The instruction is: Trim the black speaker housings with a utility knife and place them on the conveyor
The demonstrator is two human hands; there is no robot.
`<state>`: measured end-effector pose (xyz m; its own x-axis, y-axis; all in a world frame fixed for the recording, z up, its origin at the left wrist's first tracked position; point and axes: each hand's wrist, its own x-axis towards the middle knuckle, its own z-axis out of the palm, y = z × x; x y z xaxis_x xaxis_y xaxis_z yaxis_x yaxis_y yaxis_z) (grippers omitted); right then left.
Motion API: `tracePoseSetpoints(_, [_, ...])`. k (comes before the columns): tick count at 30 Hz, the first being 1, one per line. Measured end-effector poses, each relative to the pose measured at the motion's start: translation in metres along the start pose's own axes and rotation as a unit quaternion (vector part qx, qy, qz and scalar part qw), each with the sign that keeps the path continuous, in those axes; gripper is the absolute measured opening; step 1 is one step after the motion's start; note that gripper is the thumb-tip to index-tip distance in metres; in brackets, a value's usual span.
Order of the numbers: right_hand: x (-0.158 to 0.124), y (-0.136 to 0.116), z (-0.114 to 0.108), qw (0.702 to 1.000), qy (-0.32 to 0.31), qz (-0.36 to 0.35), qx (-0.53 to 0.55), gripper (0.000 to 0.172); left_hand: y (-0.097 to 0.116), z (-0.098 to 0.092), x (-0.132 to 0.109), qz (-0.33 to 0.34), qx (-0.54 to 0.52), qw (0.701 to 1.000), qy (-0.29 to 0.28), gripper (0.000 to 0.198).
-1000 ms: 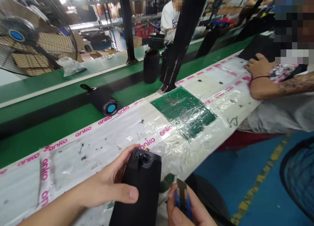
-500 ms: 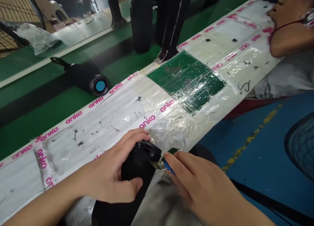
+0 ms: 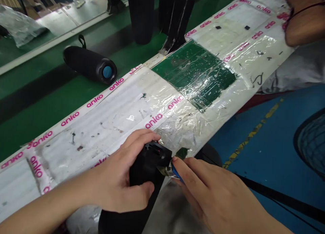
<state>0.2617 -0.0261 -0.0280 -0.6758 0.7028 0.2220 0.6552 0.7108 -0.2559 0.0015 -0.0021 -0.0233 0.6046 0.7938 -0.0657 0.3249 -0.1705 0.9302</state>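
My left hand (image 3: 130, 179) is wrapped round a black cylindrical speaker (image 3: 146, 168), which slants from my lap toward the table edge. Small slots and cutouts show on the speaker's upper end. My right hand (image 3: 203, 179) is closed on a small blue-handled blade (image 3: 175, 174), most of its handle hidden by the fingers. The blade's thin, dull tip lies against the speaker's side just below that end; whether it cuts in, I cannot tell. A dark green flap (image 3: 182, 152) sticks up behind my right fingers.
Another black speaker (image 3: 88, 63) with a strap and blue end lies on the green belt (image 3: 50, 112). Dark uprights (image 3: 175, 20) stand beyond the taped white ledge (image 3: 101, 125), which carries small scraps. Another person's arm (image 3: 304, 27) rests at top right. A mesh bin (image 3: 311, 146) is at right.
The view has shifted slightly. The speaker on the belt has turned, its strap now pointing up. My hands keep nearly the same hold, with the blade still at the held speaker's side.
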Motion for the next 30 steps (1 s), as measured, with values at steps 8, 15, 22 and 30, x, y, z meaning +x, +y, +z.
tracePoseSetpoints(8, [-0.002, -0.008, -0.002, 1.000, -0.006, 0.019, 0.015, 0.036, 0.004, 0.000, 0.003, 0.003, -0.010, 1.000, 0.002, 0.080])
tracePoseSetpoints(15, [-0.001, -0.010, -0.001, 0.999, 0.003, 0.032, 0.016, 0.033, 0.001, 0.000, 0.002, -0.001, -0.012, 1.000, 0.004, 0.079])
tracePoseSetpoints(22, [0.001, -0.010, -0.002, 0.999, -0.010, 0.037, 0.014, 0.033, 0.001, 0.001, 0.001, -0.004, -0.019, 1.000, 0.009, 0.080])
tracePoseSetpoints(30, [0.002, -0.013, 0.000, 0.999, -0.008, 0.041, -0.004, 0.035, -0.003, 0.004, -0.001, 0.003, -0.025, 0.999, 0.027, 0.080])
